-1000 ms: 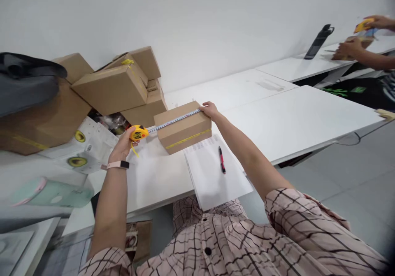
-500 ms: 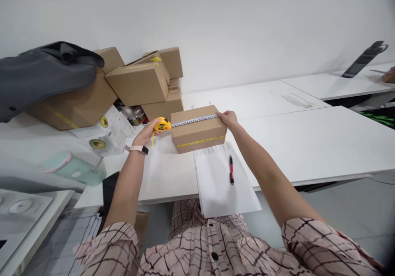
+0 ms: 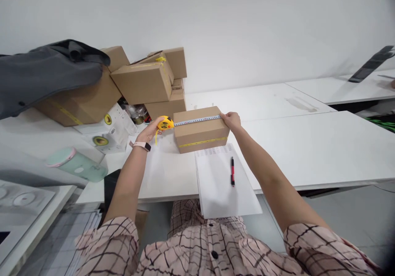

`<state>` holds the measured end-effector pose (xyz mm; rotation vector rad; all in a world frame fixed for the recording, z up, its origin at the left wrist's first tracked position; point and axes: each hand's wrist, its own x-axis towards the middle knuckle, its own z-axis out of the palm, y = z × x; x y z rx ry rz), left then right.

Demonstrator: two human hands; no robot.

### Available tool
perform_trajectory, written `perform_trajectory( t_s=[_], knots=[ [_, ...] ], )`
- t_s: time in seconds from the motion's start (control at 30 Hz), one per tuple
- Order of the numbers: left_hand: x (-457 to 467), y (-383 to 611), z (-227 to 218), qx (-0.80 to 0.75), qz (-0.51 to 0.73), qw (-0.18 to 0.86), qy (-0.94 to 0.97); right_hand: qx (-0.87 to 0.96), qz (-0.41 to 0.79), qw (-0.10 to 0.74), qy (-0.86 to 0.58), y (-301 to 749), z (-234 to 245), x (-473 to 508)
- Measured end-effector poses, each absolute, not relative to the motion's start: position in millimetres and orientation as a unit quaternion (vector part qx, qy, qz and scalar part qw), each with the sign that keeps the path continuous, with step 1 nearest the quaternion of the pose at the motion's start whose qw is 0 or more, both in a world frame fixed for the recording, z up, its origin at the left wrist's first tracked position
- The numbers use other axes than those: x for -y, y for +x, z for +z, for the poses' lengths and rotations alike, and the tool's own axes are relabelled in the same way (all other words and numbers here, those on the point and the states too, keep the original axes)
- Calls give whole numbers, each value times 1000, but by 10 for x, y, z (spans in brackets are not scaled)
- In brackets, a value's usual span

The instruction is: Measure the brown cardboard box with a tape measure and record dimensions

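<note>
A closed cardboard box [image 3: 202, 133] with a yellow strip along its front lies on the white table. Across its top runs the pulled-out blade of a yellow tape measure [image 3: 166, 123]. My left hand [image 3: 150, 130] grips the tape measure's case just off the box's left end, its yellow strap hanging down. At the box's right top edge, my right hand [image 3: 231, 120] pinches the blade's end against the cardboard. Just in front of the box are sheets of paper [image 3: 222, 185], with a red and black pen [image 3: 232, 172] on top.
Several cardboard boxes [image 3: 142, 82] are stacked at the back left, beside a dark grey bag [image 3: 49, 78]. White boxes with avocado pictures [image 3: 108, 132] and a mint-green tumbler [image 3: 78, 165] stand at the left. A dark bottle [image 3: 368, 65] is far right on another table [image 3: 333, 87].
The view has shifted slightly, so most things appear a little further right. Both hands keep their hold, and the blade still lies across the box top.
</note>
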<state>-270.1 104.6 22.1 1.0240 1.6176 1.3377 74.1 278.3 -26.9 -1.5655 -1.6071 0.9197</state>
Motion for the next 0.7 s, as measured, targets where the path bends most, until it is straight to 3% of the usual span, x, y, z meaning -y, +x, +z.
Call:
perform_trajectory(
  t_s=[0.17, 0.33, 0.53, 0.7],
  knots=[
    [-767, -2553, 542, -636, 444, 387, 499, 614, 378, 413, -556, 825, -269, -2895],
    [-181, -1887, 436, -525, 319, 569, 546, 698, 389, 479, -365, 790, 133, -2954],
    [-110, -872, -105, -420, 521, 649, 361, 752, 331, 440, -363, 283, 247, -2985],
    [-499, -582, -32, -424, 614, 613, 259, 755, 316, 368, -440, 145, 16, -2917]
  ],
)
